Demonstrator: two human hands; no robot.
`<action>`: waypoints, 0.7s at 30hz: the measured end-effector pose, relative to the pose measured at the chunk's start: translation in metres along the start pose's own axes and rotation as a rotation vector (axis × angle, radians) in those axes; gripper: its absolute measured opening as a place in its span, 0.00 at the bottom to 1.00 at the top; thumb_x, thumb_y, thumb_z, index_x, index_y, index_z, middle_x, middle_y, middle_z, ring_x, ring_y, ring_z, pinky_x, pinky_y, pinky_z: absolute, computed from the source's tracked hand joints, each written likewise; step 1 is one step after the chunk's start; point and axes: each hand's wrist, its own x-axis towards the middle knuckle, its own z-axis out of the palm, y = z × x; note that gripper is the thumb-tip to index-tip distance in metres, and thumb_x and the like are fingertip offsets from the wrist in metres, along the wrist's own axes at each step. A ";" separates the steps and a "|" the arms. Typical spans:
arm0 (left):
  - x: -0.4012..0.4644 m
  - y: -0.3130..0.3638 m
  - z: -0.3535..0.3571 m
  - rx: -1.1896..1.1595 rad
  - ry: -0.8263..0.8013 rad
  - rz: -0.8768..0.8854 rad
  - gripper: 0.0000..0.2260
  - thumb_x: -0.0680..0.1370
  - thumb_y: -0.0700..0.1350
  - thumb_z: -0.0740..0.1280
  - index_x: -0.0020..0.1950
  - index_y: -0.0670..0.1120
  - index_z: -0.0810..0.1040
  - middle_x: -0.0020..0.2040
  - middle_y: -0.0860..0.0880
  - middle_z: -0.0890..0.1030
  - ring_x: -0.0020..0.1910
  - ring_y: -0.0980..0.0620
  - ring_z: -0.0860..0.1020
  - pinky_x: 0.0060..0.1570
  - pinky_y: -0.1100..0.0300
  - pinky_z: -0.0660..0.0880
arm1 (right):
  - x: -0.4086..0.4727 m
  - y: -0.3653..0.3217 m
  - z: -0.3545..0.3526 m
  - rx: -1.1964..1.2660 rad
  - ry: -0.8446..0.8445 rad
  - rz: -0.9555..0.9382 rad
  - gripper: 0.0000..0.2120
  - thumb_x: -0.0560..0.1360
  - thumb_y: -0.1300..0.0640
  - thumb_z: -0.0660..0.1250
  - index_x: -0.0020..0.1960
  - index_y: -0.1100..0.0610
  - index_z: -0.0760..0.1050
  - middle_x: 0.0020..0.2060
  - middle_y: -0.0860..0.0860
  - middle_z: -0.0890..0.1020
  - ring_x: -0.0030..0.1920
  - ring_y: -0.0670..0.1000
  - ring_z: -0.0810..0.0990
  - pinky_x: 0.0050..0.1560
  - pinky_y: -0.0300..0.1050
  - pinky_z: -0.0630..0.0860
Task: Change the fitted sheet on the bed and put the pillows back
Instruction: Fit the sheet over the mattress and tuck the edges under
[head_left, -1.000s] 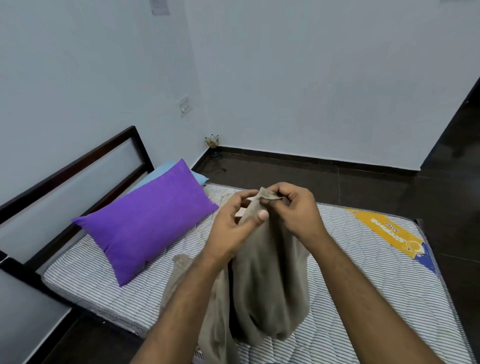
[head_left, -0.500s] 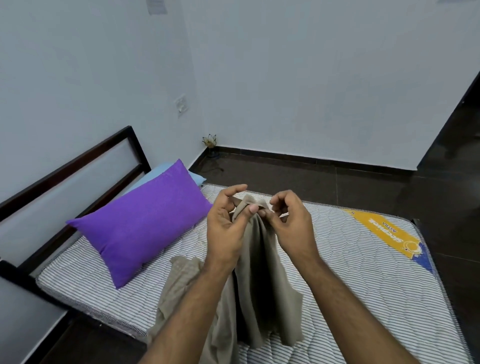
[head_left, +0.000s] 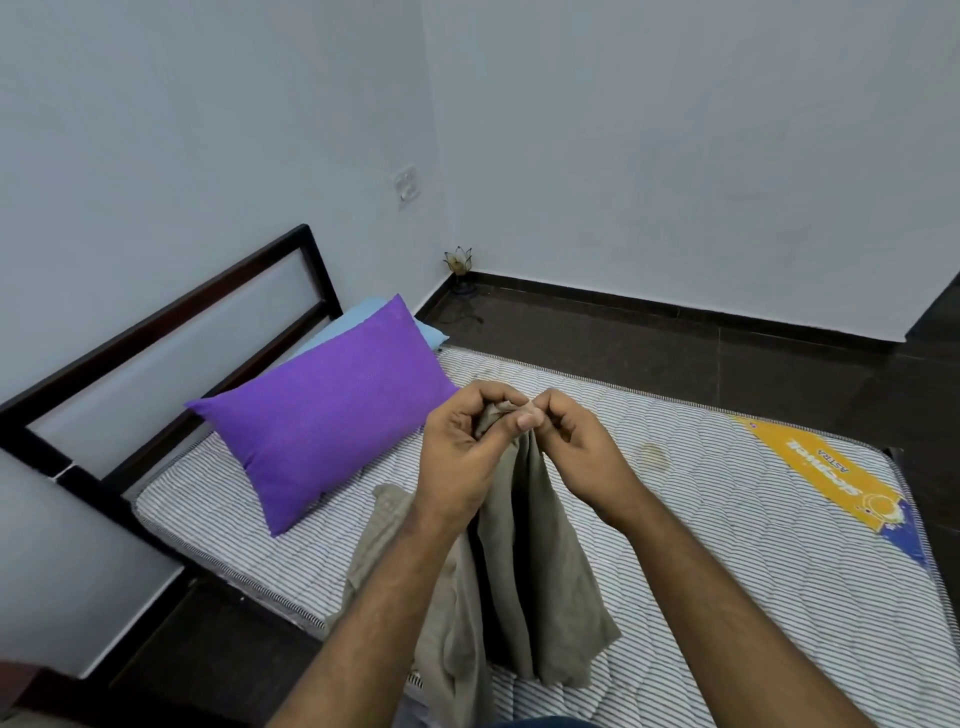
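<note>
A beige fitted sheet (head_left: 540, 587) hangs bunched in front of me, its lower folds resting on the bare striped mattress (head_left: 727, 545). My left hand (head_left: 462, 452) grips the top edge of the sheet with curled fingers. My right hand (head_left: 576, 447) pinches the same edge right beside it, fingertips touching the left hand's. A purple pillow (head_left: 327, 410) lies on the mattress near the headboard. Behind it, a light blue pillow (head_left: 363, 319) is mostly hidden.
The dark headboard frame (head_left: 171, 332) runs along the left wall. A yellow label (head_left: 831, 473) marks the mattress's right end. Dark floor (head_left: 675, 343) lies beyond the bed, with a small lotus-shaped lamp (head_left: 458, 262) in the corner. A wall switch (head_left: 406, 185) is above.
Both hands have drawn close together at the sheet's top edge, fingers working along it. The view has shifted slightly; the sheet hangs about the same.
</note>
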 end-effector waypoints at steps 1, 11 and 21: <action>-0.001 0.001 -0.003 -0.002 0.020 -0.008 0.08 0.73 0.39 0.76 0.50 0.48 0.83 0.43 0.44 0.84 0.45 0.48 0.82 0.48 0.58 0.78 | 0.000 0.000 0.001 -0.008 0.032 -0.015 0.11 0.84 0.55 0.63 0.46 0.61 0.72 0.35 0.50 0.73 0.38 0.44 0.70 0.39 0.43 0.68; -0.011 -0.010 0.029 -0.295 -0.184 -0.632 0.17 0.83 0.50 0.63 0.71 0.49 0.69 0.30 0.43 0.77 0.23 0.49 0.77 0.20 0.63 0.68 | 0.000 -0.022 -0.011 0.034 0.184 -0.102 0.07 0.81 0.63 0.66 0.46 0.53 0.77 0.46 0.52 0.77 0.44 0.52 0.76 0.45 0.48 0.75; 0.013 -0.038 0.033 0.490 -0.200 -0.070 0.10 0.73 0.56 0.74 0.41 0.52 0.79 0.40 0.48 0.76 0.40 0.54 0.75 0.39 0.48 0.75 | -0.019 -0.019 -0.041 0.286 0.232 -0.033 0.06 0.83 0.70 0.59 0.50 0.62 0.71 0.43 0.57 0.81 0.43 0.53 0.80 0.47 0.46 0.78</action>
